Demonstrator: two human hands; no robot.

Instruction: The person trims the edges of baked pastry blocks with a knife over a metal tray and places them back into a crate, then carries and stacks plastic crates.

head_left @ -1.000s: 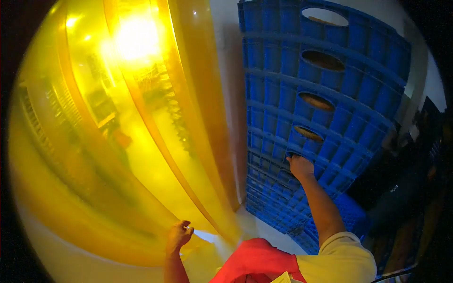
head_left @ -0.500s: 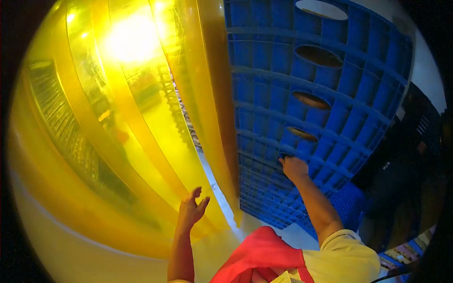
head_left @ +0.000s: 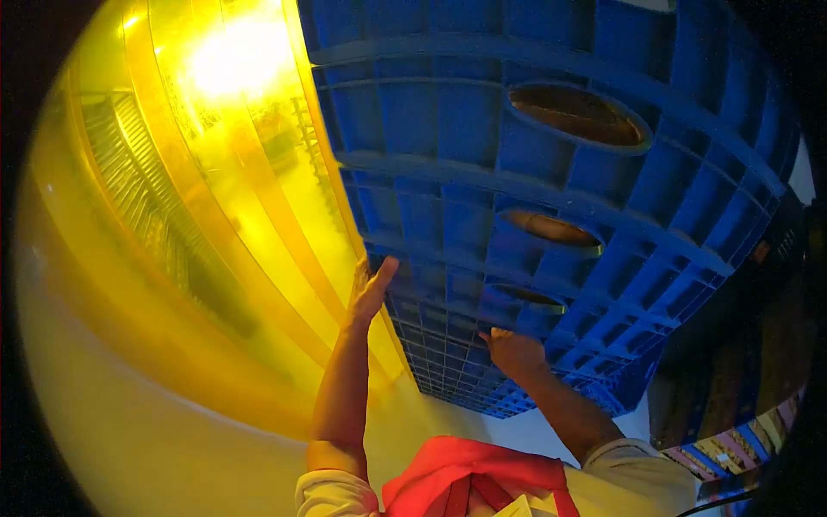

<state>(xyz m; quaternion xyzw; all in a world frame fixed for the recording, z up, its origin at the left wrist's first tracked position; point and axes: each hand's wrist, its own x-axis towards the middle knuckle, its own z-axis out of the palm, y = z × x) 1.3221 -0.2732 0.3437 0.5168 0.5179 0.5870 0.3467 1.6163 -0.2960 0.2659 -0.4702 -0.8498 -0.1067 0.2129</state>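
A tall stack of blue plastic crates [head_left: 422, 207] with ribbed walls and oval handle holes fills the middle and right. My right hand [head_left: 515, 355] is closed on one of the lower crates, its fingers curled at the wall below the visible handle holes. At the stack's left edge, my left hand [head_left: 370, 289] grips a crate, thumb on the ribbed face and the other fingers along the side, partly hidden. A yellow translucent strip curtain [head_left: 215, 250] hangs just left of that hand.
Bright light shines through the curtain's upper part. Pale floor [head_left: 172, 465] shows at the lower left. Beyond the stack on the right are a dark area and layered, coloured items [head_left: 732, 452], too small to name.
The crate stack has shifted left and looks larger, now covering the curtain's gap. My left hand has gone from free air to the stack's left edge. My right hand stays on a crate.
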